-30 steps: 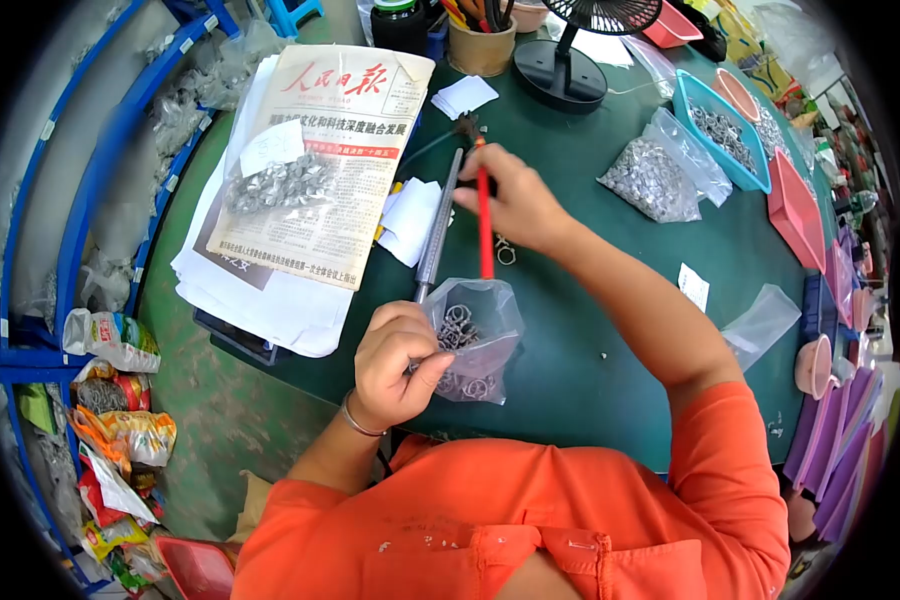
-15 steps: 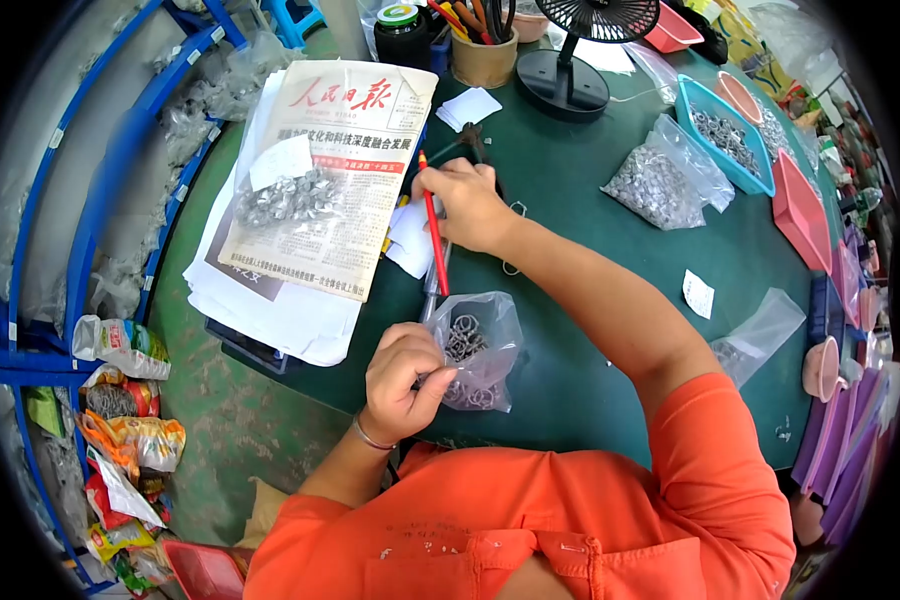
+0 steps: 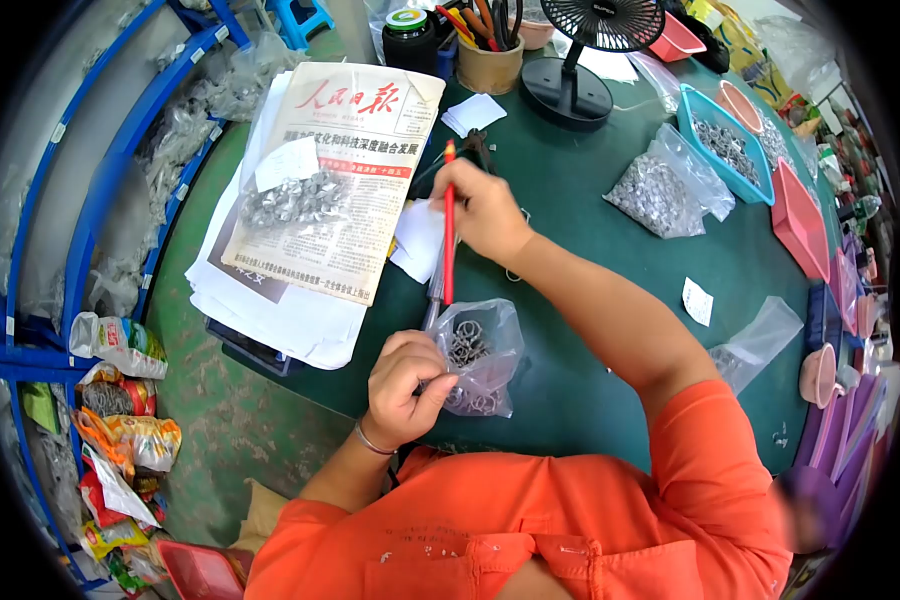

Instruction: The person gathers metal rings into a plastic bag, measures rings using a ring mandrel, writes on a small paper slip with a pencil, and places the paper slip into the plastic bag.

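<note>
My left hand (image 3: 407, 386) is closed at the left edge of a clear plastic bag (image 3: 506, 345), its fingers curled and gripping the plastic. Inside the bag lie several metal rings (image 3: 467, 343). Above the bag, my right hand (image 3: 485, 212) pinches a long red pen-like stick (image 3: 449, 262), which stands nearly upright in the view with its lower end close to the bag's mouth. Dark-handled pliers (image 3: 477, 150) lie just beyond the right hand, partly hidden by it. White paper slips (image 3: 417, 240) lie to the left of the stick.
A newspaper (image 3: 320, 240) holding a pile of small metal pieces lies on paper sheets at left. A black fan (image 3: 568, 90) stands at the back. To the right are a filled bag (image 3: 655, 190), a blue basket (image 3: 760, 180) and a flat plastic bag (image 3: 765, 335).
My right hand has shifted slightly right and down, and the red stick has turned from slanted to nearly upright. My left hand stays on the bag.
</note>
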The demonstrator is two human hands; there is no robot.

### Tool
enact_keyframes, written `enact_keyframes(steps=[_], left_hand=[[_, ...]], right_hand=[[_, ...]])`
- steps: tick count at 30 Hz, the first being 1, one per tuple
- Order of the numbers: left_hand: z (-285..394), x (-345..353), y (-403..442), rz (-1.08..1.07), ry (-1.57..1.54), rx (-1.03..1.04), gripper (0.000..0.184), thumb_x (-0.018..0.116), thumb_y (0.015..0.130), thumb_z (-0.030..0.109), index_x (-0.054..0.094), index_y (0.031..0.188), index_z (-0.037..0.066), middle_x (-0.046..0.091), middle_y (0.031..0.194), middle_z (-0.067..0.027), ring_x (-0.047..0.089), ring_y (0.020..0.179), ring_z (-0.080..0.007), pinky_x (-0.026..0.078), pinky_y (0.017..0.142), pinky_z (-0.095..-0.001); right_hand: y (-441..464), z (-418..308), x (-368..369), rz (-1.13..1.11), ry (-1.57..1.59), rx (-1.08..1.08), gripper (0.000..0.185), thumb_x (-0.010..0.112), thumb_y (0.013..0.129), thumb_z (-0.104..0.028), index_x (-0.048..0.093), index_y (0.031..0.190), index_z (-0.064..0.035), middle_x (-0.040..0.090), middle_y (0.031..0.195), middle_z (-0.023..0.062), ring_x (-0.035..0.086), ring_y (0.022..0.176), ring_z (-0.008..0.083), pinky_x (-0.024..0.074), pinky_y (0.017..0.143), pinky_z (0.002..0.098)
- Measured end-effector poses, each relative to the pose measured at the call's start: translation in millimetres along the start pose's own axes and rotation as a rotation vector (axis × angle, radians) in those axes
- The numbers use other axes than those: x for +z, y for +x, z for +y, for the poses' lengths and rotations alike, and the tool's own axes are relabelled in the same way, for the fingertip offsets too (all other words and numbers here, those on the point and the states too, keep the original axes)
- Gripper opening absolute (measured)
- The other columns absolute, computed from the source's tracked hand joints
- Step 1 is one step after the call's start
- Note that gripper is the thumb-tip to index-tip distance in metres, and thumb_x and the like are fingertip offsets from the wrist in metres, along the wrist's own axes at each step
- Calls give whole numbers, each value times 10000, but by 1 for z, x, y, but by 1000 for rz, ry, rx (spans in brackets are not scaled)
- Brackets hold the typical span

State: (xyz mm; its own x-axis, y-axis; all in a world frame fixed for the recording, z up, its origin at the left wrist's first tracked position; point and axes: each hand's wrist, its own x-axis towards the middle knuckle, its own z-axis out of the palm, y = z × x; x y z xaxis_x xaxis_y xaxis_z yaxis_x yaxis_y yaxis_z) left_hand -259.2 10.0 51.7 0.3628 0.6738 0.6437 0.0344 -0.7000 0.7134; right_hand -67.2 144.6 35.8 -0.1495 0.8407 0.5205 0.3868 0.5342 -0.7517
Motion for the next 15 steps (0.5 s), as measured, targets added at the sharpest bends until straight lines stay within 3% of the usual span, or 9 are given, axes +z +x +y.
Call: enact_keyframes(steps=[1,3,5,8,11,12,15], left_hand=[[0,0,0,-1,-3,2,156,664,825,55,521,772,23,585,724,-82,551,713,-253,467,703,-361],[0,-1,1,6,6,2,161,685,792,27,526,765,27,591,721,-83,566,702,-264,474,694,-366],[0,0,2,26,0,-13,167,703,751,-5,541,763,31,600,723,-87,580,695,-277,480,687,-371],[3,2,7,27,29,-5,160,704,734,-17,561,795,26,597,735,-105,565,716,-278,476,694,-367],[19,11,15,117,222,204,198,687,742,43,554,888,61,584,864,-84,553,782,-275,478,695,-414],[28,12,15,5,195,281,206,600,806,82,509,989,62,542,906,-90,514,800,-275,464,755,-462],[42,42,28,-320,-156,455,224,694,755,114,578,941,67,598,979,-91,580,879,-259,496,811,-424]], right_hand=[[1,-15,-11,69,51,23,253,640,758,102,509,918,-44,597,808,81,598,719,172,494,654,304],[-6,-28,-36,230,421,187,209,637,827,67,490,938,-32,580,833,45,558,741,102,482,672,256],[-27,-37,-78,180,498,296,190,617,861,60,482,953,-38,579,875,26,554,761,88,481,689,241],[-87,-49,-133,39,338,524,177,613,858,69,489,933,-32,593,855,37,565,786,86,476,697,235],[-154,-55,-159,6,173,651,161,581,863,95,493,926,-24,605,856,47,576,776,84,483,678,233],[-172,-58,-160,41,173,671,159,566,864,104,496,926,-24,608,844,48,582,767,83,487,674,233],[-207,-67,-147,89,48,675,160,567,846,111,510,925,-15,616,829,50,596,762,93,491,676,234]])
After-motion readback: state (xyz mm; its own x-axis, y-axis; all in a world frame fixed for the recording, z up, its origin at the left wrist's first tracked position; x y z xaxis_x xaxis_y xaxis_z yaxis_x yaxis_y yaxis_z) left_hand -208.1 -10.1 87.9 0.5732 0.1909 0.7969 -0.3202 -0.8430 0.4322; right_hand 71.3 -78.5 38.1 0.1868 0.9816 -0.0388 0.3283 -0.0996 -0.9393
